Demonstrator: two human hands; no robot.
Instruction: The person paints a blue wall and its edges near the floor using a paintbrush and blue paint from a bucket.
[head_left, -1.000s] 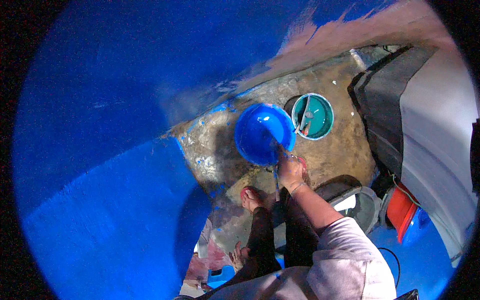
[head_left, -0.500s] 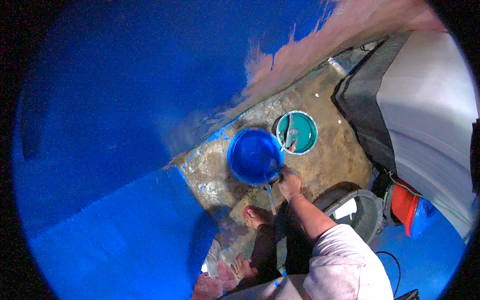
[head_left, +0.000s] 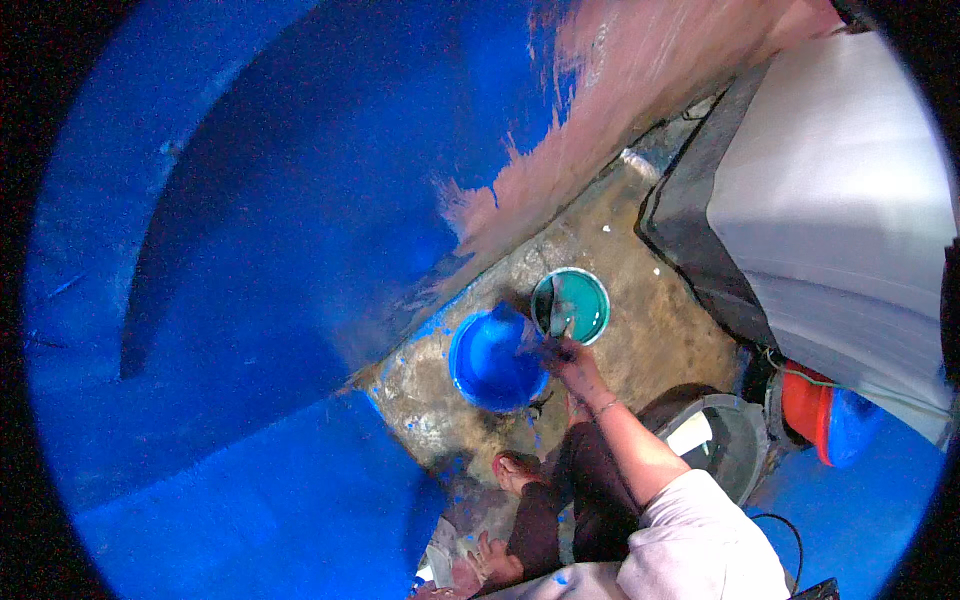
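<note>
My right hand (head_left: 573,362) is closed round a paintbrush (head_left: 506,322), whose blue-coated head lies over the far side of a blue bucket (head_left: 468,392). Wet blue paint shows inside the bucket; the hand covers part of its right rim. Just behind the hand stands a round tub (head_left: 604,322) of green liquid, with a flat grey tool (head_left: 556,305) leaning in it. Low in the view, near my bent legs, my left hand (head_left: 490,560) has its fingers spread and appears to hold nothing. It lies near a reddish patch of floor.
Beyond the bucket rises a wall (head_left: 300,200), mostly blue with a bare pinkish strip (head_left: 600,110). A large pale-and-grey covered object (head_left: 820,190) stands at the right. A dark basin (head_left: 742,450) and a red container (head_left: 803,405) sit beside my right arm. My bare foot (head_left: 515,470) is near the bucket.
My right hand has moved from the bucket's near-right rim up toward the green tub. The brush head now shows across the bucket. The view has shifted; my left hand stays low.
</note>
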